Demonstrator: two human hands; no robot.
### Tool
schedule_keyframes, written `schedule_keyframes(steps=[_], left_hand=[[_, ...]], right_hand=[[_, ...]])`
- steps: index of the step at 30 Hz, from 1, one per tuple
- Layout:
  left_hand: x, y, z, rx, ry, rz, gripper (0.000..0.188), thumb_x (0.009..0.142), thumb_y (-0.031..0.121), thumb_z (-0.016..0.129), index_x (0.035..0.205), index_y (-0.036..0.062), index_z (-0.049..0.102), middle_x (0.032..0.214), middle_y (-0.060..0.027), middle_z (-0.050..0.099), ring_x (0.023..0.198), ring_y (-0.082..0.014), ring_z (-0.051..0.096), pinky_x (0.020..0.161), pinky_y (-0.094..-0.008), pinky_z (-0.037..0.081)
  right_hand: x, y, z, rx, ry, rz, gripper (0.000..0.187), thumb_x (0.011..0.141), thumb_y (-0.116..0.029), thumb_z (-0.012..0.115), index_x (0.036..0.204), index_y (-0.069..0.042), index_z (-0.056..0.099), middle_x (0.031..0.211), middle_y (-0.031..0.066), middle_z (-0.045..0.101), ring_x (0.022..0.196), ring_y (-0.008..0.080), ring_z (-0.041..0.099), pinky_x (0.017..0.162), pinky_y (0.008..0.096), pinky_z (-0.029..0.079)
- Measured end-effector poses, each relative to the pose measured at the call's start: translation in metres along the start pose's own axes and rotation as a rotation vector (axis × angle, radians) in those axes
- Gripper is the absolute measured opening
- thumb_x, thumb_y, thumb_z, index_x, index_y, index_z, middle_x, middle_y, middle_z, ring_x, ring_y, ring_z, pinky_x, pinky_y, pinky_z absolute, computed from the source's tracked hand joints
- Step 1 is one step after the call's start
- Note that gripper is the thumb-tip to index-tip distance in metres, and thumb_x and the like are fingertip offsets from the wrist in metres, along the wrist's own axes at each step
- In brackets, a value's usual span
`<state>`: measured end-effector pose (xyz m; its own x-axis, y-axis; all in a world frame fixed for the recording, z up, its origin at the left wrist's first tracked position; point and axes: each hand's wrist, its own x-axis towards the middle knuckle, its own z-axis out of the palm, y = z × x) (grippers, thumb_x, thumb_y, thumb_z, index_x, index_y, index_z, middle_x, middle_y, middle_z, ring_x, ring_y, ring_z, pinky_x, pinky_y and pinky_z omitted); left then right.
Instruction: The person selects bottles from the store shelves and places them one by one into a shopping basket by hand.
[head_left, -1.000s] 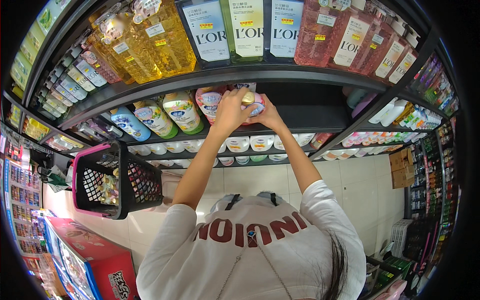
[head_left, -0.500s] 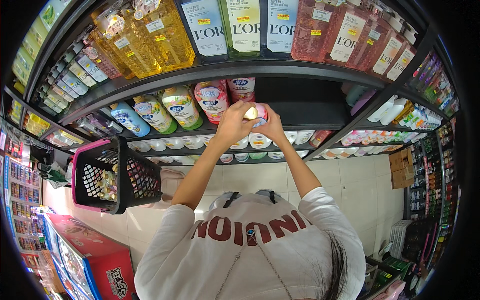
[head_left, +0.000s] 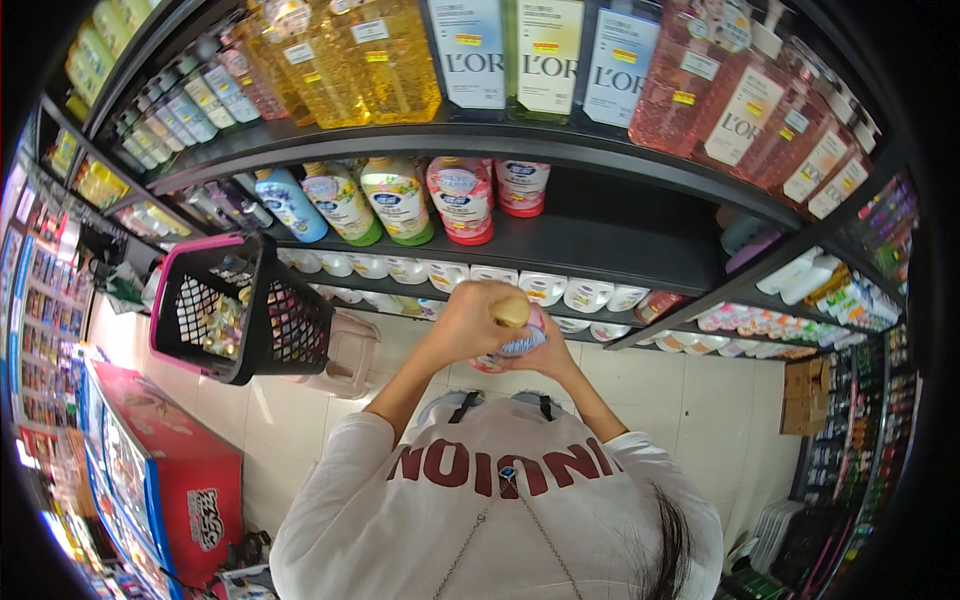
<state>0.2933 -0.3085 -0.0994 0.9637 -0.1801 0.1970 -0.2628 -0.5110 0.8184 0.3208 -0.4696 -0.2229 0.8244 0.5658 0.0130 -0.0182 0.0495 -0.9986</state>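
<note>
The left hand (head_left: pixel 474 322) is clamped on the bottle (head_left: pixel 527 342), near to its gold cap (head_left: pixel 511 309), and the right hand (head_left: pixel 550 356) is closed around the other side. The bottle is in front of the chest, a little tilted, and apart from the shelf (head_left: pixel 630 235). On this shelf, five similar bottles (head_left: pixel 461 202) are standing at the left part. The basket (head_left: pixel 262 310) is at the person's left, beside a pinkish stool (head_left: pixel 354 345).

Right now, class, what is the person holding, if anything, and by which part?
A pink bottle, held in both hands: the left hand grips near its gold cap, the right hand its side.
</note>
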Motion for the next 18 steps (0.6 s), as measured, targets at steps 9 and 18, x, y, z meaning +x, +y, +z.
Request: schedule_keyframes(steps=[9, 18], left_hand=[[-0.076, -0.005, -0.008, -0.042, 0.234, -0.203, 0.035, 0.059, 0.006, 0.078, 0.090, -0.0003, 0.065, 0.081, -0.0124, 0.064, 0.071, -0.0193, 0.062, 0.067, -0.0294, 0.049], [-0.156, -0.007, -0.051, -0.005, 0.548, -0.380, 0.035, 0.058, 0.005, 0.078, 0.090, -0.0002, 0.065, 0.081, -0.0117, 0.063, 0.071, -0.0206, 0.062, 0.065, -0.0285, 0.050]], right_hand=[[-0.002, 0.009, 0.042, -0.063, -0.313, -0.030, 0.081, 0.050, -0.019, 0.087, 0.119, -0.004, 0.047, 0.107, 0.0079, 0.060, 0.098, 0.0154, 0.057, 0.088, 0.0297, 0.045], [0.027, 0.009, 0.127, -0.150, -0.613, -0.138, 0.078, 0.050, -0.020, 0.087, 0.116, -0.006, 0.048, 0.102, 0.0073, 0.062, 0.092, 0.0141, 0.060, 0.083, 0.0294, 0.048]])
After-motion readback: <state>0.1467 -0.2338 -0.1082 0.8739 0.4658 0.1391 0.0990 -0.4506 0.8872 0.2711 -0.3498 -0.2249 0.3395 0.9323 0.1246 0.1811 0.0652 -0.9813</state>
